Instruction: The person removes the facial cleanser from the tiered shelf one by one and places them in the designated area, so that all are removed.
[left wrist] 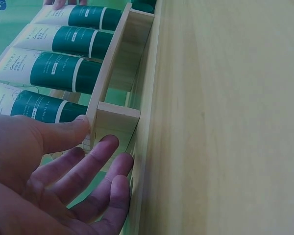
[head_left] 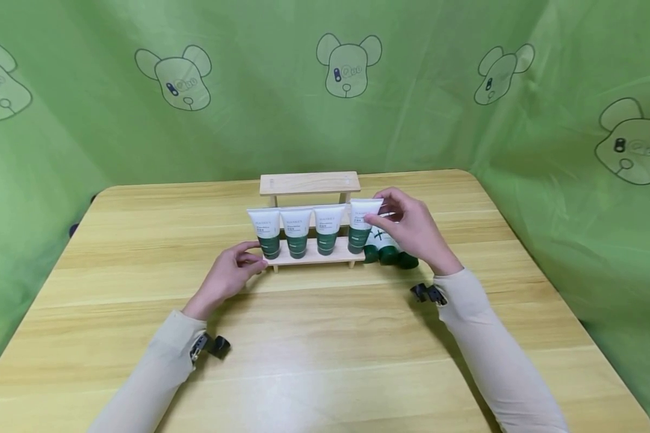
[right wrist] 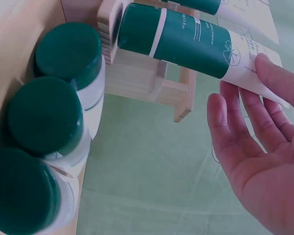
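A white-and-green squeeze tube (head_left: 358, 240) stands cap down at the right end of the light wooden rack's lower shelf (head_left: 284, 260). My right hand (head_left: 418, 227) pinches its white upper end, thumb in front and fingers behind. Three similar tubes, a left one (head_left: 268, 245), a second (head_left: 297, 245) and a third (head_left: 327, 243), stand in a row on that shelf. My left hand (head_left: 230, 273) is at the shelf's left end. In the left wrist view its thumb (left wrist: 71, 133) touches the shelf edge beside the nearest tube, and its other fingers are loosely extended.
Three more green-capped tubes (right wrist: 46, 117) lie together on the table right of the rack, partly behind my right hand. The rack's raised upper shelf (head_left: 310, 183) stands behind the row. A green printed curtain (head_left: 260, 108) surrounds the wooden table (head_left: 303, 337).
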The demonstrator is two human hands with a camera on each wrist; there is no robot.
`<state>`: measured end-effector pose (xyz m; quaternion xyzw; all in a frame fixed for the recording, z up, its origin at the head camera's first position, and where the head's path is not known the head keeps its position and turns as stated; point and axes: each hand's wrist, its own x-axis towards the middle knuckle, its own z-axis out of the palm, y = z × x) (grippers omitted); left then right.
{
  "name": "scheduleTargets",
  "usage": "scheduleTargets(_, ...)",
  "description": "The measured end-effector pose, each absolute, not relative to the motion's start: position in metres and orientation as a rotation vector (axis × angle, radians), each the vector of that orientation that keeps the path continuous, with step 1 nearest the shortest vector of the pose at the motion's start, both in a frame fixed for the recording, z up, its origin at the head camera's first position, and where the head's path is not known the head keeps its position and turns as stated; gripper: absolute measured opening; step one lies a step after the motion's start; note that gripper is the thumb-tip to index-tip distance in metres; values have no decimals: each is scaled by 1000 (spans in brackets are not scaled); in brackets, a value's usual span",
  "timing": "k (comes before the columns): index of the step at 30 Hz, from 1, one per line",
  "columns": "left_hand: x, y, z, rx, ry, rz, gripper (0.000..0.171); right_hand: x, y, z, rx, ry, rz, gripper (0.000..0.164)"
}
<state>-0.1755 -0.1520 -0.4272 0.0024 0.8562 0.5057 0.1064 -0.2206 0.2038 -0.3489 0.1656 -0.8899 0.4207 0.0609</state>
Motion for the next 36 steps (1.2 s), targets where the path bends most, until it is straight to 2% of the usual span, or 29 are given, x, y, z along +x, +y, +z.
scheduleTargets(17, -176, -152, -428, 2, 2507, 1494, 57, -219, 225, -331, 388, -2593, 1293, 38)
scheduleTargets(36, -176, -152, -426, -17, 2495, 1507, 57, -223, 244, -322, 311, -2421, 1561, 36)
